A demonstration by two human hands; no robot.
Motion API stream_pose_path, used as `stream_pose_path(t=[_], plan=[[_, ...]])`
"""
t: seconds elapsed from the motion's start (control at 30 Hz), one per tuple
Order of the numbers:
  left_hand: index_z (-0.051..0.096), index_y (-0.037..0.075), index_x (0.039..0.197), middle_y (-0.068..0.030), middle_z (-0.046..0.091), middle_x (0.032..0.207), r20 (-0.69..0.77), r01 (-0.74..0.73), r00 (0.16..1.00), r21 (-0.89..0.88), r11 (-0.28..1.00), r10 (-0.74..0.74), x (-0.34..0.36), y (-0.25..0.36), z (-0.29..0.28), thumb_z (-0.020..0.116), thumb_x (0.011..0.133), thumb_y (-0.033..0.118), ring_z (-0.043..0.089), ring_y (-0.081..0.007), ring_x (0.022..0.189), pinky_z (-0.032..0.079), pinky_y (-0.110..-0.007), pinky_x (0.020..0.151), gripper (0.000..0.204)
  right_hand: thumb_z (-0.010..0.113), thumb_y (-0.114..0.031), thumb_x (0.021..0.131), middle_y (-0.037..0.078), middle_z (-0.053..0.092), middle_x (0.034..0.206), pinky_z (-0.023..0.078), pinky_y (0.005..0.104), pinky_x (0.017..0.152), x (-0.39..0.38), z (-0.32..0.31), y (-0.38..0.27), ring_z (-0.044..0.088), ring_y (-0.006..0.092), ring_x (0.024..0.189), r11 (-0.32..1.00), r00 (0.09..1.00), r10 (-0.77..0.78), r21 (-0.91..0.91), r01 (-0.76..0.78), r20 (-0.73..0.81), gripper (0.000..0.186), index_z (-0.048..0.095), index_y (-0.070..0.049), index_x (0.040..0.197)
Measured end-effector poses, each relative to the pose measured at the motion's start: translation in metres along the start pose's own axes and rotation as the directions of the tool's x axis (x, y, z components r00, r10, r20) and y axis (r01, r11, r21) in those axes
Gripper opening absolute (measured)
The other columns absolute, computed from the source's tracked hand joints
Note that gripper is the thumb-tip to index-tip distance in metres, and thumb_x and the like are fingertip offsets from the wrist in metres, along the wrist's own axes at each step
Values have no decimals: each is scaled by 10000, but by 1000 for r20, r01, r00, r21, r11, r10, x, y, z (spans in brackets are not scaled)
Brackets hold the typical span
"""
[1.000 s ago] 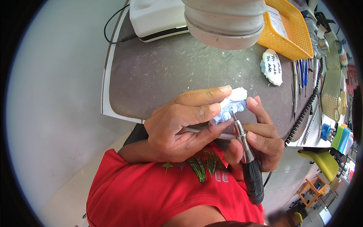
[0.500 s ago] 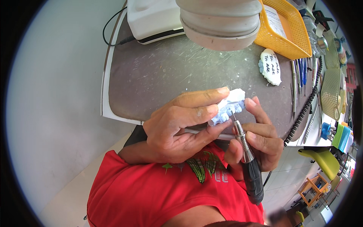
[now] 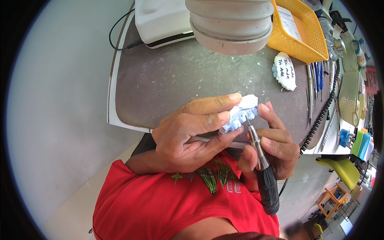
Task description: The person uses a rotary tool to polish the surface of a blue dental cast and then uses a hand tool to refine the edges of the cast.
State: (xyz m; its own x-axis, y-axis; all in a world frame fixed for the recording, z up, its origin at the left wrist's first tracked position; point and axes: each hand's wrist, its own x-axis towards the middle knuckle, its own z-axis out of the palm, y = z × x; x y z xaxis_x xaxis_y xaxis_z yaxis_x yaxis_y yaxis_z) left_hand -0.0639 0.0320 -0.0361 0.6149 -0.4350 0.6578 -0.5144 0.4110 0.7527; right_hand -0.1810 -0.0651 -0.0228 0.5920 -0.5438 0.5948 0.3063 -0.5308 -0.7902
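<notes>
A dental cast with pale blue teeth and a white base is gripped between the fingers and thumb of my left hand. My right hand is closed around a rotary handpiece with a silver nose and black body. The handpiece's thin bur meets the blue teeth, or comes very near them; I cannot tell if it touches. My right index fingertip rests at the cast's right end. A second dental cast, white with handwriting and a blue edge, lies on the dark bench mat beyond my hands.
A ribbed suction hose hangs over the bench. A white machine stands far left, a yellow basket far right. Thin hand tools and a coiled black cord run along the right side. A pale wall closes the left.
Little differs. The view has shifted very slightly; both hands, the cast and the handpiece keep nearly the same pose.
</notes>
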Motion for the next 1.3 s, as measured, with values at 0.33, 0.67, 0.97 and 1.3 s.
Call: stream_pose_path(t=[0.33, 0.67, 0.97, 1.3], plan=[[556, -7, 983, -275, 664, 1012, 11, -21, 1000, 25, 999, 20, -1, 0, 1, 793, 714, -44, 702, -325, 881, 582, -344, 707, 360, 813, -164, 764, 119, 682, 837, 472, 565, 938, 0, -1, 0, 649, 415, 1019, 1000, 1000, 1, 18, -1, 4, 347, 570, -80, 997], [551, -4, 994, -273, 664, 1018, 20, -30, 999, 23, 999, 29, -1, -1, 0, 794, 712, -44, 703, -324, 874, 580, -336, 691, 375, 814, -165, 763, 117, 674, 820, 474, 570, 935, 0, 0, 1, 651, 413, 1013, 999, 1000, -10, 31, 10, 0, 340, 578, -70, 989], [549, -2, 990, -273, 662, 1024, 16, -2, 1000, 29, 1000, 2, -2, 0, -1, 788, 727, -36, 702, -321, 883, 581, -339, 714, 357, 806, -141, 764, 121, 666, 820, 470, 574, 942, -1, 1, 2, 651, 412, 1012, 999, 1000, 0, 36, 1, -22, 328, 571, -73, 982], [543, -7, 1006, -278, 655, 1038, 31, -3, 1000, 11, 1000, 2, -2, 0, -2, 779, 736, -42, 698, -315, 907, 581, -339, 730, 360, 810, -143, 762, 108, 672, 839, 464, 573, 951, 0, -1, -1, 646, 411, 1029, 1000, 1000, 21, 16, -21, 7, 342, 559, -87, 986]])
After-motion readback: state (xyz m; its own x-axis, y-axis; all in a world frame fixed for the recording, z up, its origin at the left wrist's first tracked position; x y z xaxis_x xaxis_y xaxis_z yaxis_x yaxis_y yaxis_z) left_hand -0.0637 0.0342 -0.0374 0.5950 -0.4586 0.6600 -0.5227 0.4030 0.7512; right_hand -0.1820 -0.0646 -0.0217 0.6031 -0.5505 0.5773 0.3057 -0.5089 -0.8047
